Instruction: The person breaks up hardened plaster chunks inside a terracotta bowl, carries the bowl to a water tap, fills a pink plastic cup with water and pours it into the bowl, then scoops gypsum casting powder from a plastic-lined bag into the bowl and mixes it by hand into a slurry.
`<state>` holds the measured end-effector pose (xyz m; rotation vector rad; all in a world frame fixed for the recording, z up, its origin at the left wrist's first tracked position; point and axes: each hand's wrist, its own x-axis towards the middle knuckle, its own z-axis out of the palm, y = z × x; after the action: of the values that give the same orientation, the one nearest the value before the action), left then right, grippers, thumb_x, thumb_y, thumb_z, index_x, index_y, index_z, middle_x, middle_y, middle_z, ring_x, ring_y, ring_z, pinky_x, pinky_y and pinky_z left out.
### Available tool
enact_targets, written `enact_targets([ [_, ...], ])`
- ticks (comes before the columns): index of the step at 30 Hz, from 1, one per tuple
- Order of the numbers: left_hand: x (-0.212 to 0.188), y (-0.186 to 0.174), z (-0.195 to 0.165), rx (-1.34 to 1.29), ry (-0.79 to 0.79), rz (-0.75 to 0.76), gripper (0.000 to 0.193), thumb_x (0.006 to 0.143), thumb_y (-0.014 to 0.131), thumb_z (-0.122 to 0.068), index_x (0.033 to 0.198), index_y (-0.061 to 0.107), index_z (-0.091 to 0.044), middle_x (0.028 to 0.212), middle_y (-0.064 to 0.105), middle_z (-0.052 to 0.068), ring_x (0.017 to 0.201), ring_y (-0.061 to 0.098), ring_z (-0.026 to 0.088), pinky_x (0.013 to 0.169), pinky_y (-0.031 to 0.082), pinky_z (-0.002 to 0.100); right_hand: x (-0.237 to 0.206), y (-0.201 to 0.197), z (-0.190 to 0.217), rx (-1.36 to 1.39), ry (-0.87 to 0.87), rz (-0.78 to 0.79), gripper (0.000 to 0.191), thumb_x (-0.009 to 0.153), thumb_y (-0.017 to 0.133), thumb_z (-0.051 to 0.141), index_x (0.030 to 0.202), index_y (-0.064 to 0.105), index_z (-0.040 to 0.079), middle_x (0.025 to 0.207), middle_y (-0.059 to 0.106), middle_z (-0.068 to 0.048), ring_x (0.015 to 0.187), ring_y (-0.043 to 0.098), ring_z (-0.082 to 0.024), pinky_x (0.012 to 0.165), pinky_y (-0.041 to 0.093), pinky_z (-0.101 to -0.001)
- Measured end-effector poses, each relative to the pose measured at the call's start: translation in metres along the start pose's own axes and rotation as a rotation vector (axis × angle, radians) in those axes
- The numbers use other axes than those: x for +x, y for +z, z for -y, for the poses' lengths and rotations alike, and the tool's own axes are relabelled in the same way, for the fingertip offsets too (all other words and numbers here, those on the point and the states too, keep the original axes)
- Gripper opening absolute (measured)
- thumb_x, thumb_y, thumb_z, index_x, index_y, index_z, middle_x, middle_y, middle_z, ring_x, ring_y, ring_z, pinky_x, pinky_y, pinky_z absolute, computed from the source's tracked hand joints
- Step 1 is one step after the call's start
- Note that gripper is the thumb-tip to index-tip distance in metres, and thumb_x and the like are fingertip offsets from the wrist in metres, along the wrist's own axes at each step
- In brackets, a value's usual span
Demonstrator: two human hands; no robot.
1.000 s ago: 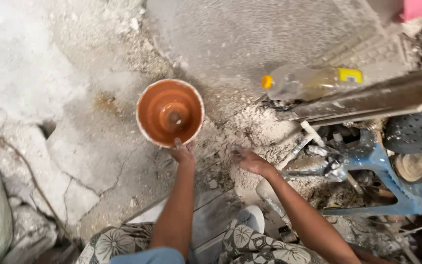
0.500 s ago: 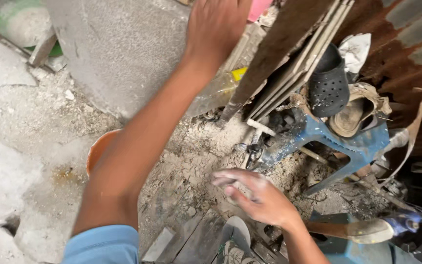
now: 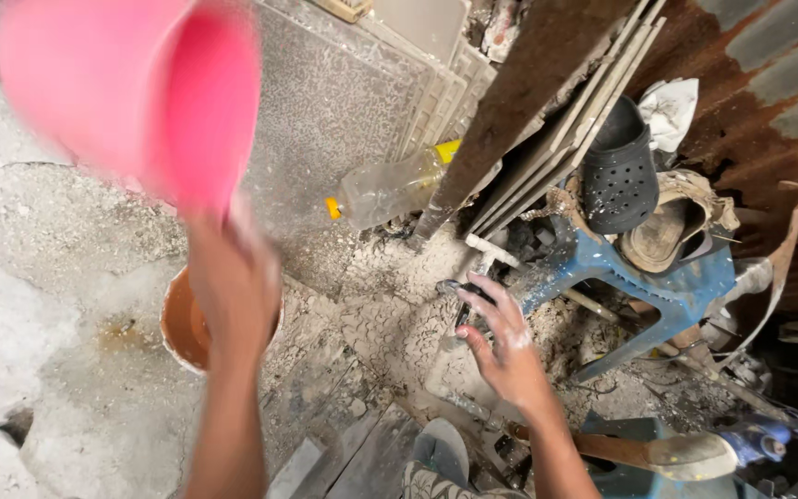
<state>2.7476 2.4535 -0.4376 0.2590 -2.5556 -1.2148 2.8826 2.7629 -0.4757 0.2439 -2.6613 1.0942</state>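
Two hands busy: left hand (image 3: 233, 277) clamped on light, stiff pink bucket (image 3: 131, 92) by its base; right hand (image 3: 501, 346) fingers apart, touching dark tool (image 3: 466, 310).

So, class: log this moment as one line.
left hand: raises pink bucket | right hand: on dark tool | below: orange bowl

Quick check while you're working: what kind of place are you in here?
Likely a rough outdoor work corner or building site. Crumbled mortar rubble covers the cracked ground, tiles and boards lean against a rusty corrugated metal wall, and a dusty orange bowl sits below the left hand.
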Motion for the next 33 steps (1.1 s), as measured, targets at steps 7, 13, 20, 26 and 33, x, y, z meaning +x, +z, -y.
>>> enact_targets([
  [7, -0.212, 0.093, 0.099, -0.138, -0.519, 0.401, 0.032, 0.102, 0.048, -0.033, 0.103, 0.062, -0.005, 0.07, 0.062, 0.015, 0.066, 0.065, 0.032, 0.063, 0.052, 0.05, 0.048, 0.02, 0.002, -0.243, 0.153, -0.063, 0.044, 0.089, 0.071, 0.044, 0.125, 0.07, 0.02, 0.116, 0.075, -0.005, 0.093, 0.075, -0.026, 0.076, 0.059, -0.0407],
  [13, -0.181, 0.134, 0.054, -0.189, -0.196, 0.607, 0.033, 0.102, 0.052, -0.036, 0.106, 0.058, -0.003, 0.087, 0.07, 0.026, 0.086, 0.065, 0.049, 0.069, 0.048, 0.056, 0.055, 0.017, 0.015, -0.34, 0.069, -0.17, 0.023, 0.097, 0.07, 0.034, 0.111, 0.077, 0.018, 0.106, 0.077, -0.008, 0.088, 0.073, -0.031, 0.071, 0.058, -0.0397],
  [20, -0.142, 0.11, 0.021, -0.119, -0.297, 0.746, 0.03, 0.102, 0.049, -0.035, 0.105, 0.053, -0.006, 0.079, 0.072, 0.021, 0.076, 0.072, 0.041, 0.069, 0.052, 0.053, 0.052, 0.01, 0.021, -0.287, 0.056, -0.142, 0.023, 0.098, 0.065, 0.03, 0.114, 0.075, 0.016, 0.103, 0.077, -0.008, 0.083, 0.073, -0.032, 0.066, 0.057, -0.0405],
  [26, -0.145, 0.097, 0.017, -0.244, -0.239, 0.701, 0.031, 0.103, 0.051, -0.033, 0.099, 0.056, -0.003, 0.072, 0.074, 0.015, 0.063, 0.072, 0.03, 0.063, 0.054, 0.045, 0.049, 0.002, 0.02, -0.191, 0.163, -0.044, 0.024, 0.105, 0.059, 0.017, 0.127, 0.069, 0.013, 0.095, 0.074, -0.014, 0.083, 0.073, -0.035, 0.069, 0.056, -0.0438],
  [33, -0.14, 0.084, 0.008, -0.327, -0.412, 0.809, 0.033, 0.102, 0.05, -0.033, 0.099, 0.055, -0.001, 0.073, 0.073, 0.013, 0.053, 0.063, 0.03, 0.052, 0.049, 0.045, 0.048, 0.006, 0.014, -0.099, 0.047, -0.047, 0.033, 0.094, 0.053, 0.0, 0.122, 0.067, 0.011, 0.111, 0.074, -0.016, 0.091, 0.073, -0.036, 0.078, 0.058, -0.0447],
])
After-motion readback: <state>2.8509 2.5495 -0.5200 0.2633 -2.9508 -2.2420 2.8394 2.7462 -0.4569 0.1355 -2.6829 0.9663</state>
